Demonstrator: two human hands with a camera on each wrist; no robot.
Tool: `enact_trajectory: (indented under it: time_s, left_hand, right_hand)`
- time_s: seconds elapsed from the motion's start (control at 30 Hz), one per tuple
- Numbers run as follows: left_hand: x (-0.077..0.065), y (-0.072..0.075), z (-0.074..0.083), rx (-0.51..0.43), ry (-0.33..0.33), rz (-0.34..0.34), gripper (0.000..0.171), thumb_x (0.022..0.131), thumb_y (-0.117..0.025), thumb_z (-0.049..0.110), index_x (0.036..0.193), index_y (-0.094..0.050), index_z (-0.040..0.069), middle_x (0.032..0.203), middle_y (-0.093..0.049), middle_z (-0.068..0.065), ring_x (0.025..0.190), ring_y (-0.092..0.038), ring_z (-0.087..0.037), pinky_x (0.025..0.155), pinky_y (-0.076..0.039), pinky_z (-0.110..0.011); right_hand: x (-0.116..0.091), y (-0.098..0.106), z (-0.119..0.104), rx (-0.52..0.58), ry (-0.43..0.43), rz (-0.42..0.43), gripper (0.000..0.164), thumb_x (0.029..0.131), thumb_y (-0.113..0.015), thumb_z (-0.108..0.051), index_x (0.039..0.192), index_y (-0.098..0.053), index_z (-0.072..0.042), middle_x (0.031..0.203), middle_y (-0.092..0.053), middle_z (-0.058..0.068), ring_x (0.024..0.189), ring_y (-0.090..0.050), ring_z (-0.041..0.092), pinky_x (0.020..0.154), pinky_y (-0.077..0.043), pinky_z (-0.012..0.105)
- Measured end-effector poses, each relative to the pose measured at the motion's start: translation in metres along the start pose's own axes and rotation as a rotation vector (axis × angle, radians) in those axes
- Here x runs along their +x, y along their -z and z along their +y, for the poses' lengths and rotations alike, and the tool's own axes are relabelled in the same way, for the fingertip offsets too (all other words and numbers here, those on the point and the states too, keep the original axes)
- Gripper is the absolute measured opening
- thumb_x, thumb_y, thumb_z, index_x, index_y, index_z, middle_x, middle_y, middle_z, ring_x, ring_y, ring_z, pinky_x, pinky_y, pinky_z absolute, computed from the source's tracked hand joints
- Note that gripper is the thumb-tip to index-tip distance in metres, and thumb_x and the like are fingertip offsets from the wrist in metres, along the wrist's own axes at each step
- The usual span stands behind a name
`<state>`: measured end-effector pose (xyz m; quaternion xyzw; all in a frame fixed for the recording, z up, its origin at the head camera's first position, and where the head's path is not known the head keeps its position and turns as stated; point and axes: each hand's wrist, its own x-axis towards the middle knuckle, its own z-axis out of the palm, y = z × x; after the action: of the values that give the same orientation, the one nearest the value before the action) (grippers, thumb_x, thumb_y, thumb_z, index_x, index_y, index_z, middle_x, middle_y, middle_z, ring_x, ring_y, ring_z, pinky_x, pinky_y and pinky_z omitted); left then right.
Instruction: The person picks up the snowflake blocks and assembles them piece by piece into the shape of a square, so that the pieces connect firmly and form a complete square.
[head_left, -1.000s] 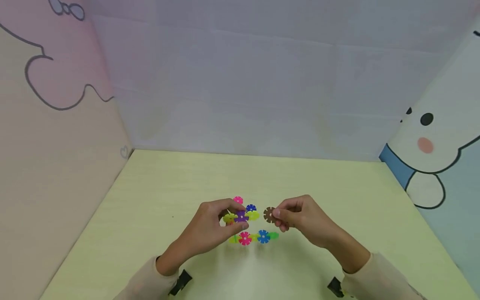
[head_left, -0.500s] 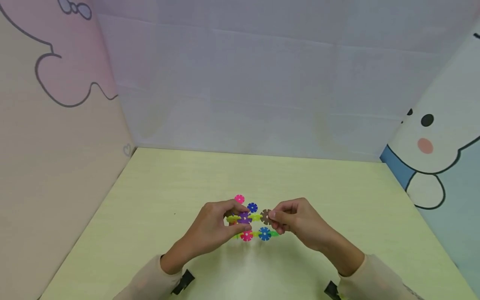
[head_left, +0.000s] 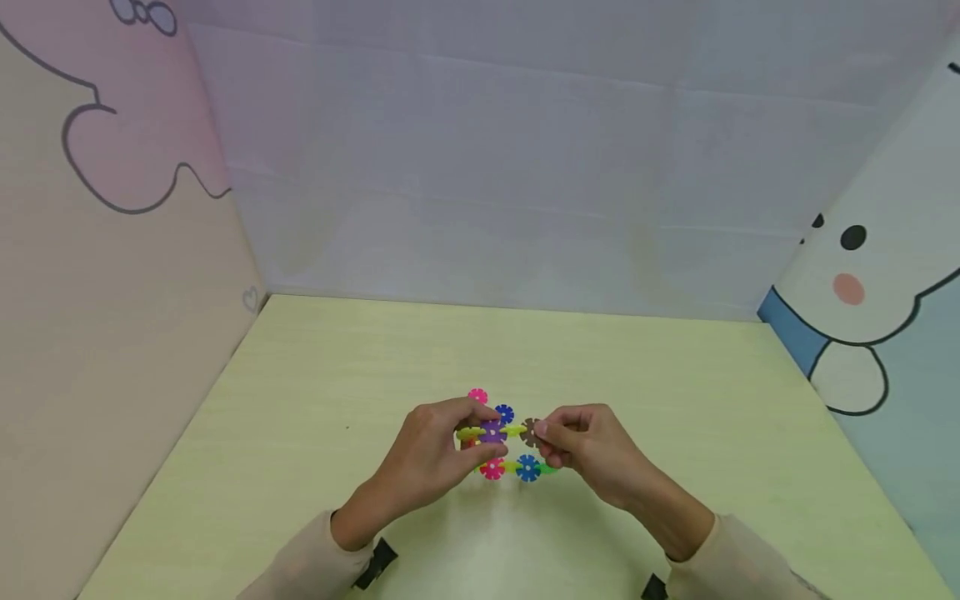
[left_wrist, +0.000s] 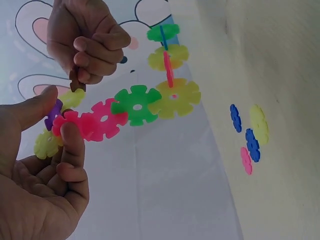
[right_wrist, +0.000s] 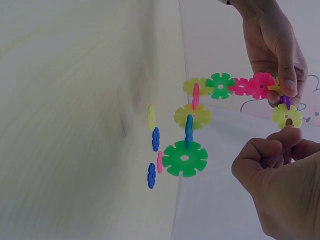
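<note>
My left hand (head_left: pixel 431 442) pinches a purple snowflake disc (head_left: pixel 492 432) between thumb and fingers. That disc belongs to a bent chain of slotted plastic discs, with a pink disc (left_wrist: pixel 105 119), a green disc (left_wrist: pixel 137 106) and a yellow disc (left_wrist: pixel 175 99) along one side. The chain's far end carries a green disc (right_wrist: pixel 175 161), raised above the table. In my right hand (head_left: pixel 600 454), thumb and fingertips pinch a brown disc (head_left: pixel 529 432), mostly covered by them. Its edge meets the yellow end disc (right_wrist: pixel 281 118) beside the purple one.
On the pale table (head_left: pixel 360 350) lie several loose discs: a yellow disc (left_wrist: pixel 259 125), a blue disc (left_wrist: pixel 235 118), another blue disc (left_wrist: pixel 253 145) and a pink disc (left_wrist: pixel 246 160). A light cloth wall (head_left: pixel 480 183) stands behind, and printed panels flank both sides.
My right hand has moved left, bringing the brown disc from apart to right against the yellow end disc. The left hand has shifted slightly right, its grip unchanged.
</note>
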<state>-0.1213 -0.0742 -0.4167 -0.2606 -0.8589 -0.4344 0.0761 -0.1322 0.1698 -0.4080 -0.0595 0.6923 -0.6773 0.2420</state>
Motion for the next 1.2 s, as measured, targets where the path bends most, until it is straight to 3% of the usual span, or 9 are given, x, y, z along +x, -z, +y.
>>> enact_trajectory:
  time_s: [0.3,0.43,0.7,0.9,1.2]
  left_hand:
    - [0.003,0.003,0.006,0.015,-0.004,-0.046,0.03,0.083,-0.088,0.021,0.108,-0.077,0.009,0.1,-0.08,0.001,0.088,-0.075,-0.012,0.079,-0.058,-0.024]
    - [0.003,0.003,0.004,0.006,0.002,-0.055,0.024,0.088,-0.083,0.019,0.109,-0.076,0.011,0.101,-0.079,0.002,0.087,-0.072,-0.009,0.076,-0.057,-0.023]
    - [0.0,-0.007,0.001,-0.003,-0.033,0.024,0.002,0.096,-0.072,0.02,0.098,-0.071,0.019,0.088,-0.068,0.012,0.073,-0.055,-0.003,0.065,-0.049,-0.021]
    - [0.001,-0.01,0.004,0.03,-0.047,0.077,0.01,0.095,-0.071,0.018,0.088,-0.067,0.024,0.078,-0.059,0.016,0.072,-0.05,-0.003,0.066,-0.045,-0.023]
    - [0.003,-0.013,0.005,0.01,-0.052,0.128,0.012,0.094,-0.072,0.015,0.087,-0.066,0.022,0.078,-0.062,0.015,0.077,-0.052,-0.003,0.068,-0.045,-0.023]
  right_hand:
    - [-0.003,0.005,0.006,0.091,-0.001,-0.062,0.017,0.104,-0.062,-0.013,0.093,-0.071,-0.005,0.085,-0.068,0.001,0.073,-0.058,0.009,0.068,-0.054,0.017]
    - [-0.003,0.003,0.007,0.11,0.015,-0.086,0.016,0.103,-0.063,-0.015,0.093,-0.072,-0.007,0.085,-0.068,0.0,0.072,-0.058,0.009,0.069,-0.054,0.017]
    - [-0.002,-0.006,0.005,0.127,0.017,-0.079,0.016,0.103,-0.063,-0.016,0.091,-0.071,-0.007,0.082,-0.066,0.0,0.07,-0.056,0.009,0.069,-0.053,0.018]
    - [-0.004,-0.011,0.0,0.131,0.024,-0.042,0.017,0.104,-0.062,-0.016,0.094,-0.069,-0.003,0.081,-0.064,0.0,0.069,-0.054,0.009,0.069,-0.052,0.019]
    - [-0.002,-0.019,-0.003,0.138,0.028,0.022,0.017,0.104,-0.063,-0.016,0.096,-0.068,-0.002,0.08,-0.064,-0.001,0.067,-0.053,0.009,0.072,-0.053,0.021]
